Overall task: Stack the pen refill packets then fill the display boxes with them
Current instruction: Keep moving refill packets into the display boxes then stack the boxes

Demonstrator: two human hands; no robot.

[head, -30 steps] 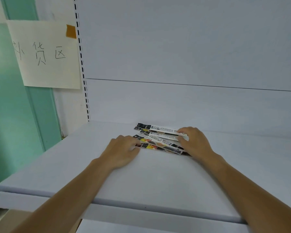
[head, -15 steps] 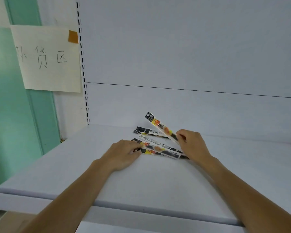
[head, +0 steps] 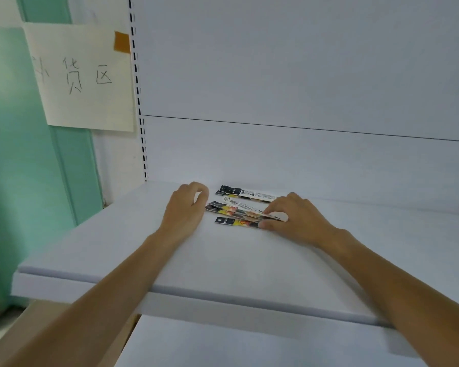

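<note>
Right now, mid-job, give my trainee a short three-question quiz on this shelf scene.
1. True or false: a display box stands on the shelf.
2. Which hand grips the right ends of the pen refill packets? A) left B) right
3. Fill in: the paper sign hangs to the shelf's ___ side.
Key: 1 false; 2 B, the right hand; 3 left.
</note>
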